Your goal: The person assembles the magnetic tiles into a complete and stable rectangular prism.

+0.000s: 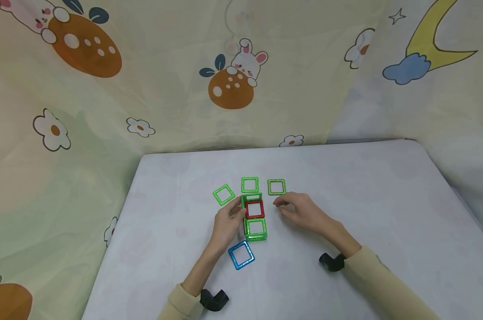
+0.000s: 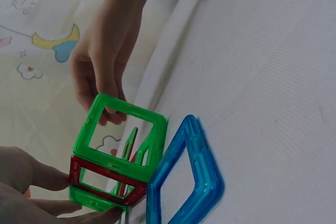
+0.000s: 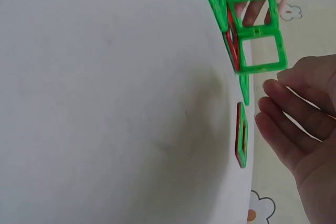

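Observation:
A magnetic-tile structure (image 1: 256,238) of green frames and a red square tile (image 1: 255,217) stands mid-table. My left hand (image 1: 225,224) grips its left side; in the left wrist view, the thumb touches the red tile's corner with fingers below. To the right of the structure hovers my right hand (image 1: 305,211), fingers loosely bent, nothing in them. In the right wrist view, a gap separates its fingertips (image 3: 270,88) from the green frames (image 3: 262,69). A blue square tile (image 1: 243,265) lies by the structure's near end.
Beyond the structure lie three loose green square tiles, one tilted at left (image 1: 220,190), one behind (image 1: 250,178), one at right (image 1: 276,194). A white cloth covers the table (image 1: 365,186). Patterned fabric (image 1: 165,80) hangs behind it. Black devices sit on both wrists.

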Available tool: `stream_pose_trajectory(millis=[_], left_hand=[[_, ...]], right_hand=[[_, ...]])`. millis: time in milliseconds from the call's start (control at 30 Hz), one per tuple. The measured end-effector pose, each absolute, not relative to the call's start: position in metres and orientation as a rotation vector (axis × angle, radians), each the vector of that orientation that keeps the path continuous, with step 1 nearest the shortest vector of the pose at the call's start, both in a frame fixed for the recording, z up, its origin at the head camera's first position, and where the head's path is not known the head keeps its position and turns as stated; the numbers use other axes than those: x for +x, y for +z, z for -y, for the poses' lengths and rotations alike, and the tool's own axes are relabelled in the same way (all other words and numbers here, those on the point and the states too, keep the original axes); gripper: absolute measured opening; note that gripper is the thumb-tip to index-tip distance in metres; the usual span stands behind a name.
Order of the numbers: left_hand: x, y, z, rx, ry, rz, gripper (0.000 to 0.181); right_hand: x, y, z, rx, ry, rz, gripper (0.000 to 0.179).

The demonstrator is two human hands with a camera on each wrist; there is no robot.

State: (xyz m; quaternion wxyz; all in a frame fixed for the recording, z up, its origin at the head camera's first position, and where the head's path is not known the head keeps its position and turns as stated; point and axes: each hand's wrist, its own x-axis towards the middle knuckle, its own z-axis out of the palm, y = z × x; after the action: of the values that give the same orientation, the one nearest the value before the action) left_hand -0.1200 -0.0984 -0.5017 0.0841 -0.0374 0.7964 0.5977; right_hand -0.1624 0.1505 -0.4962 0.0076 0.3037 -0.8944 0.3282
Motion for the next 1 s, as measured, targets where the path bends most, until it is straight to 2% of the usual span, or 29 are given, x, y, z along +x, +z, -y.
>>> stream_pose_trajectory(millis=[567, 1000], left_hand=[[-0.120, -0.501, 0.098, -0.106, 1.782, -2.384, 0.049], [-0.119, -0.501, 0.099, -0.116, 1.779, -2.387, 0.051]], right_hand=[[-0.200, -0.491, -0.150, 0.823, 0.928, 2.851, 0.035], [-0.214, -0.490, -0.135, 0.840, 0.730, 3.071, 0.057]])
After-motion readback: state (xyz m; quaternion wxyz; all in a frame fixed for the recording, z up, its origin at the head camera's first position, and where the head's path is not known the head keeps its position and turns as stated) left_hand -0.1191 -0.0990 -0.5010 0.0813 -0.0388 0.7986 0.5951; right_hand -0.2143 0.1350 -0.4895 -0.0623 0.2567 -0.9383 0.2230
